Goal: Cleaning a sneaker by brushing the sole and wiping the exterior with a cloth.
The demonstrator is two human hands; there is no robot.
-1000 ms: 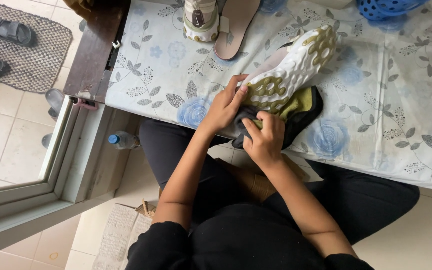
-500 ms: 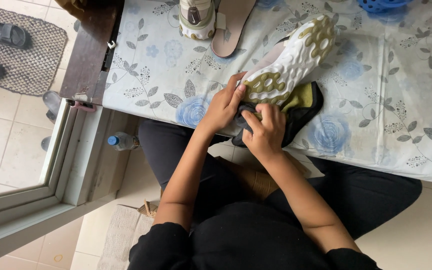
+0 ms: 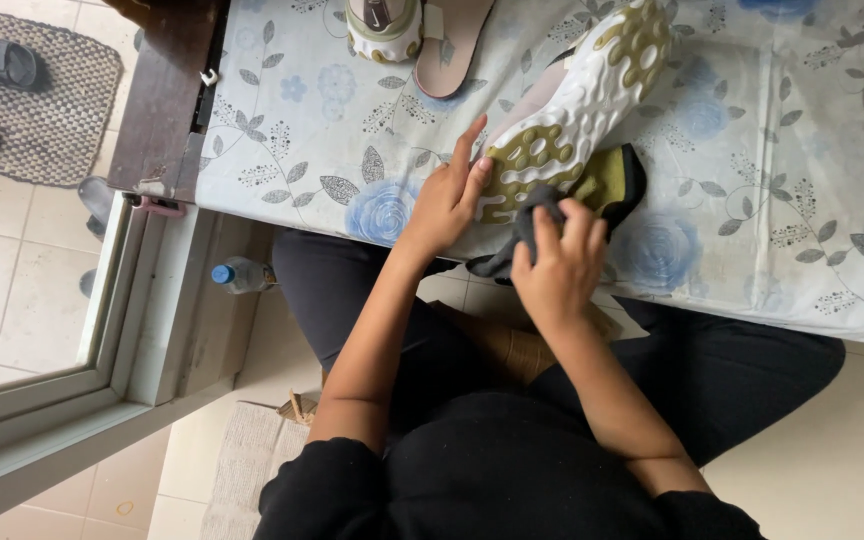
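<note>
Sole cleaning: left hand [image 3: 444,200], fingers extended, braces the white-and-olive lugged sneaker [image 3: 577,110] while right hand [image 3: 555,262], clenched around a dark grey cloth [image 3: 518,240], best rubs firmly into the tread.

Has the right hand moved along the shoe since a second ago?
Hardly: right hand still presses the grey cloth on the shoe heel, just above the table edge.

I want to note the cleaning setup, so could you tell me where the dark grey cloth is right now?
In the head view, the dark grey cloth is in the right hand, pressed against the shoe sole at the table's near edge.
</note>
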